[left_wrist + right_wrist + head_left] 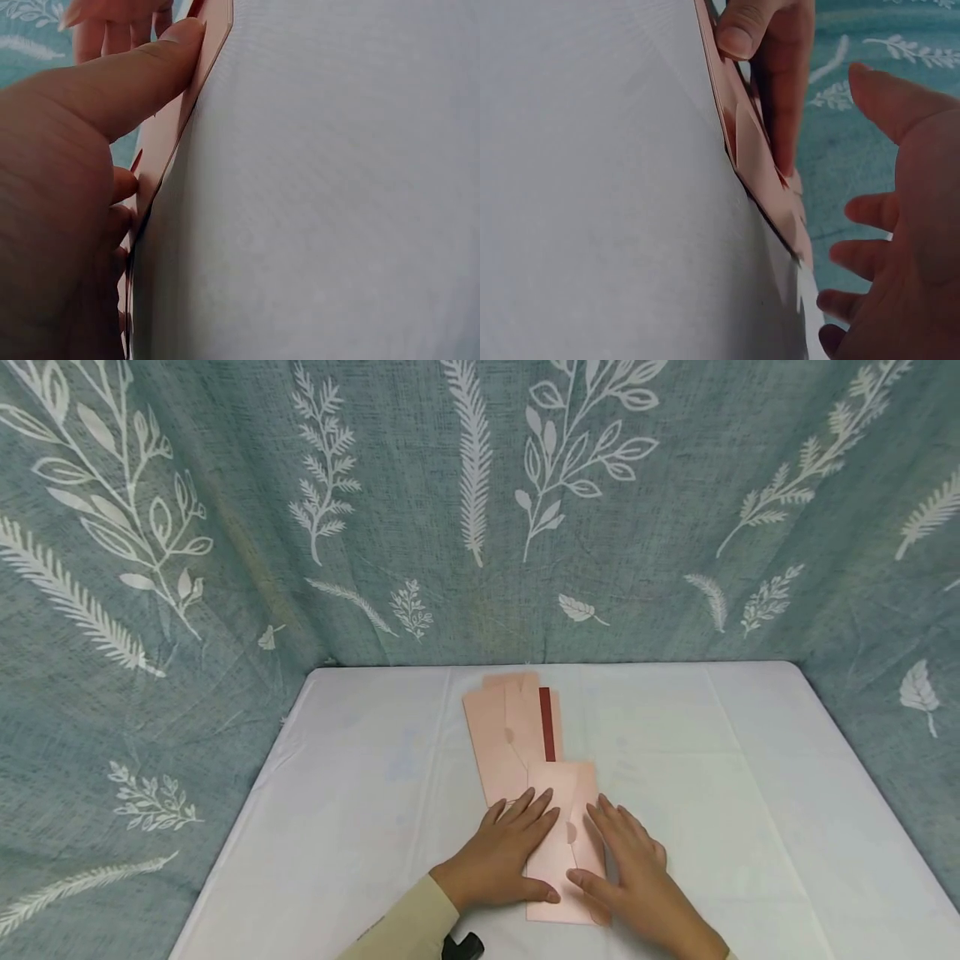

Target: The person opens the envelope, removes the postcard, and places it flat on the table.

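A pale pink envelope point(567, 853) with a round seal on its flap lies on the white table, lengthwise toward me. My left hand point(504, 857) rests on its left side, fingers straight and spread, the thumb flat near the lower end. Over the right edge is my right hand point(637, 870), its fingers extended. In the right wrist view the right hand point(911, 217) is spread and apart from the envelope point(761, 165), gripping nothing. The left wrist view shows the left thumb point(150, 79) lying on the envelope's face.
Behind the front envelope, more pink envelopes point(491, 735) lie overlapped, a dark red strip point(547, 722) showing along one. Under the left sleeve a black object point(463, 947) shows. A teal leaf-patterned curtain point(412, 510) surrounds the far sides of the white table point(360, 777).
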A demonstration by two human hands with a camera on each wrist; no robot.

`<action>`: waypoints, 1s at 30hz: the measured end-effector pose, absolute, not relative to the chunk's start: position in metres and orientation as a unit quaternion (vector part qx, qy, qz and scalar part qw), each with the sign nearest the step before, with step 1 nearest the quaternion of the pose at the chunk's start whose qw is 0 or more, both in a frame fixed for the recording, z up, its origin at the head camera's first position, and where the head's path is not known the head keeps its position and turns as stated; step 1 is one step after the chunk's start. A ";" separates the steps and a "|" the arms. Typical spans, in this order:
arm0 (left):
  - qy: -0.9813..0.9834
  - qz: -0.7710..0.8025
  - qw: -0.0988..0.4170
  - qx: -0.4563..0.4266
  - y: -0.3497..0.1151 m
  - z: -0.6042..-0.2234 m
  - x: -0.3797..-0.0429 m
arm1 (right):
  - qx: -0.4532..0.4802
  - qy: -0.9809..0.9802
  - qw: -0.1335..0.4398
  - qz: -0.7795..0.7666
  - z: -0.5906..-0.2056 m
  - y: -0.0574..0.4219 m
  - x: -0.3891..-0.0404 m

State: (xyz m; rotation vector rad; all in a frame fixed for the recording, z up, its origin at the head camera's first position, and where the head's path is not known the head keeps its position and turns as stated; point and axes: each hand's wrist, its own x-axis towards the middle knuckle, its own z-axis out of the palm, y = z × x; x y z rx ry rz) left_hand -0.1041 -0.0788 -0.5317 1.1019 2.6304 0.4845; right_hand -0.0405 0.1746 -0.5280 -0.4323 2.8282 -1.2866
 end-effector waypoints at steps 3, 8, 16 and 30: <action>0.904 0.159 0.123 0.377 -0.079 -0.533 -0.104 | -0.147 0.904 -0.009 -0.400 -0.530 0.172 -0.040; 0.905 0.155 0.124 0.376 -0.080 -0.532 -0.103 | -0.162 0.914 -0.011 -0.371 -0.533 0.167 -0.042; 0.901 0.166 0.134 0.377 -0.081 -0.532 -0.103 | -0.159 0.932 0.013 -0.326 -0.536 0.163 -0.043; 0.898 0.183 0.145 0.372 -0.080 -0.535 -0.103 | -0.157 0.940 0.033 -0.300 -0.540 0.162 -0.043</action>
